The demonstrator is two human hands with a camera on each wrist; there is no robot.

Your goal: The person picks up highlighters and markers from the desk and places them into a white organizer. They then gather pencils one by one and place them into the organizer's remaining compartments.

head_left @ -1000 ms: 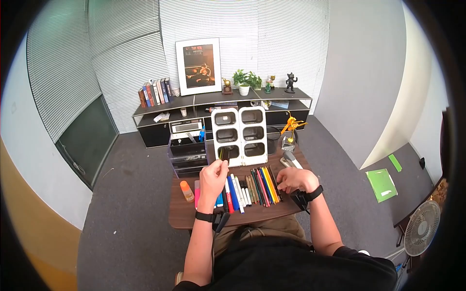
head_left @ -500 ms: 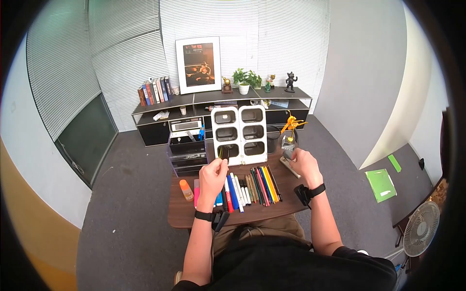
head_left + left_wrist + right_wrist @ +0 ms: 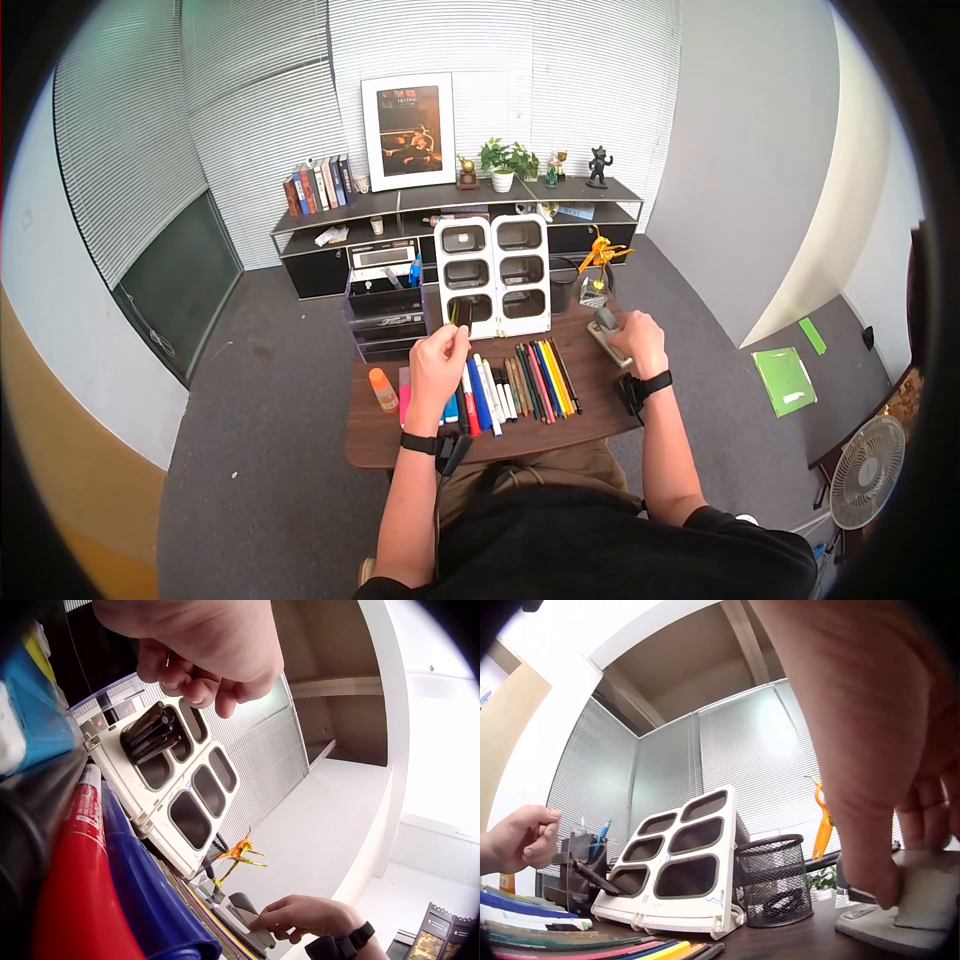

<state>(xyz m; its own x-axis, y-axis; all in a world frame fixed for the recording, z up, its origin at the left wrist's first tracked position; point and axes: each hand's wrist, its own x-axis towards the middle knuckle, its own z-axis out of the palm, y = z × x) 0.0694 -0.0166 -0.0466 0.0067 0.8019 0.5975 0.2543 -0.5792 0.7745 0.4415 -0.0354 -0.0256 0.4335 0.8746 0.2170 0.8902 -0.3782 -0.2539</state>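
Grey stapler [image 3: 606, 343], in right hand [image 3: 641, 340], farther from pencils [image 3: 548, 382]

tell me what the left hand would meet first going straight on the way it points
Probably the black pens sticking out of the lower left compartment of the white organizer. They show just ahead of the left hand, though the depth between is hard to judge.

We hold our left hand [image 3: 437, 368], fingers curled, before the white six-compartment organizer [image 3: 493, 285], whose lower-left compartment holds dark pens [image 3: 464, 312]. Our right hand [image 3: 643, 342] grips the gray stapler [image 3: 608, 343] on the brown table [image 3: 603, 408]. Between our hands, markers [image 3: 480, 395] and colored pencils [image 3: 547, 382] lie side by side.
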